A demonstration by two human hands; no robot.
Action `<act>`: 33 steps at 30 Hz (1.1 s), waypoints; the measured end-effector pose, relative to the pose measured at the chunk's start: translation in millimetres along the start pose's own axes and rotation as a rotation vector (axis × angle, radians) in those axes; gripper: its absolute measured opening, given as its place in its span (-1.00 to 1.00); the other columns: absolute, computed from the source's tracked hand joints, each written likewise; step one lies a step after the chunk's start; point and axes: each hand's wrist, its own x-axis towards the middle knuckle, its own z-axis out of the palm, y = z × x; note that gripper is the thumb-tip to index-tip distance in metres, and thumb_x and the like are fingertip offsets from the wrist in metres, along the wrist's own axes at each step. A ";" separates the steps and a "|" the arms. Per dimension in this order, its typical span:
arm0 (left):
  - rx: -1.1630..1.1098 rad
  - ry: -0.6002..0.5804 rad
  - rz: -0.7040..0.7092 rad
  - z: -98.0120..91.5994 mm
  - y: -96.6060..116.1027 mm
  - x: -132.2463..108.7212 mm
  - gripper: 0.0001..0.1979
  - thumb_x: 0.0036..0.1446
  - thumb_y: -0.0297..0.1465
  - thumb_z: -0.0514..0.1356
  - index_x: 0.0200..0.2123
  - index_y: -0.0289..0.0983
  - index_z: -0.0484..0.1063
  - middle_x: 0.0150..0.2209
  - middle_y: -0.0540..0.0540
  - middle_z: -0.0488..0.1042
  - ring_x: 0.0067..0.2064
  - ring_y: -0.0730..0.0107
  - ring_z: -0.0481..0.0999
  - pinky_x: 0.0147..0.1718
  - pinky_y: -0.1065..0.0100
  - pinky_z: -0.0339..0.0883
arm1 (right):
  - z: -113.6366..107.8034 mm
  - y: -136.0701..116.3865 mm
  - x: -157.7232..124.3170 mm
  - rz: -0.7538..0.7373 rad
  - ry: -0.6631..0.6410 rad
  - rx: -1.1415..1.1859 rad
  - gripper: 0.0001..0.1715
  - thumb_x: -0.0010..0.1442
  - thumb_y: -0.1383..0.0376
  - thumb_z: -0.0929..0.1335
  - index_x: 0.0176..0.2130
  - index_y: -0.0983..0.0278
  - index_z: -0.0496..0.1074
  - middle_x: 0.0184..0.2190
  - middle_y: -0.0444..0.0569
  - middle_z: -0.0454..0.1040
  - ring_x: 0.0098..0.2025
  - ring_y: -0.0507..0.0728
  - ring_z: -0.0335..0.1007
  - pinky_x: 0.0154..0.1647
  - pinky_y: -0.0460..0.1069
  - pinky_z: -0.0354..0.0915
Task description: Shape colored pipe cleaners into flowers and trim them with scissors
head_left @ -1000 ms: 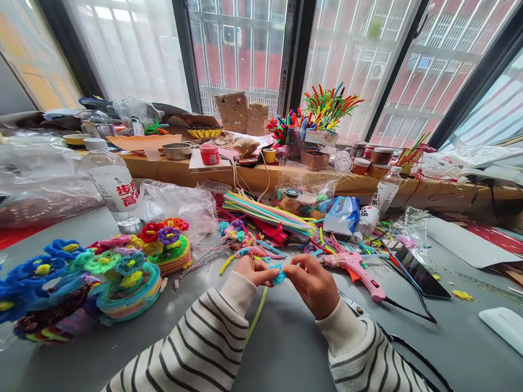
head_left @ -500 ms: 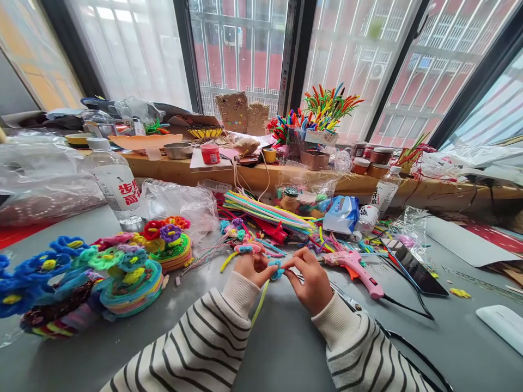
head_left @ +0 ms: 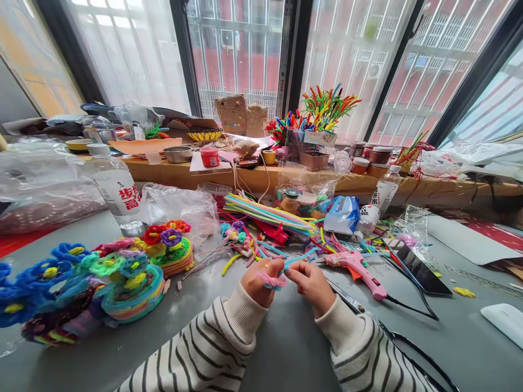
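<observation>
over a cluttered grey table (head_left: 292,343) by barred windows (head_left: 237,65), both hands (head_left: 253,286) (head_left: 314,288) pinch a fuzzy blue stem (head_left: 300,258).

Bright daylight enters through the windows (head_left: 126,60); edges look stretched, perhaps slightly blurred.

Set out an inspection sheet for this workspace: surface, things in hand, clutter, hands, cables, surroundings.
Surface: gray tabletop, bare close to the wearer, crowded farther back.
Things in hand: pink-and-blue fuzzy piece; light-blue strip at the fingertips.
Clutter: pipe cleaners, plastic bag, glue gun, scissors, phone.
Hands: left hand holds the fuzzy piece; right hand has its fingers at the strip, grip unclear.
Cables: black cable from the glue gun, curving beside the phone.
Surroundings: cluttered wooden ledge, barred windows; other people: nothing seen.
</observation>
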 end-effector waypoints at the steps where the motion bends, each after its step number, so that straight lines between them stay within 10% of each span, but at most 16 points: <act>1: -0.001 -0.006 0.029 0.8 -1.8 -1.0 -0.87 -0.12 -0.55 0.00 -0.47 -0.26 0.28 -0.62 -0.01 0.30 -0.55 0.43 0.31 -0.58 0.41 0.19 | 0.3 -0.1 0.3 0.099 -0.025 0.073 -0.77 -0.28 0.20 0.34 -0.63 0.31 0.25 -0.79 -0.27 0.06 -0.73 -0.10 -0.10 -0.74 -0.16 -0.15; 7: -0.319 0.066 -0.405 4.4 -2.4 1.8 -0.81 -0.17 -0.48 0.13 -0.44 -0.25 0.15 -0.52 0.01 0.35 -0.51 0.45 0.39 -0.52 0.39 0.29 | -3.4 0.7 2.2 0.144 -0.032 0.106 -0.79 -0.32 0.23 0.34 -0.65 0.32 0.26 -0.81 -0.28 0.06 -0.75 -0.12 -0.15 -0.75 -0.15 -0.21; 13: -0.809 -0.011 -0.897 4.1 -9.9 5.6 -0.59 -0.39 -0.46 0.28 -0.45 -0.26 0.11 -0.67 0.11 0.35 -0.60 0.48 0.39 -0.55 0.39 0.32 | -11.7 -1.2 1.1 -0.202 -0.035 -0.216 -0.84 -0.23 0.28 0.36 -0.64 0.34 0.32 -0.65 -0.15 0.27 -0.56 -0.02 0.13 -0.52 -0.10 0.07; 33: -1.043 0.025 -1.049 1.0 -7.9 6.7 -0.51 -0.46 -0.45 0.33 -0.50 -0.26 0.04 -0.65 0.12 0.37 -0.58 0.50 0.41 -0.52 0.40 0.28 | 1.5 2.8 0.8 0.221 -0.143 0.586 -0.75 -0.29 0.26 0.43 -0.64 0.36 0.32 -0.76 -0.26 0.09 -0.70 -0.15 -0.15 -0.76 -0.21 -0.21</act>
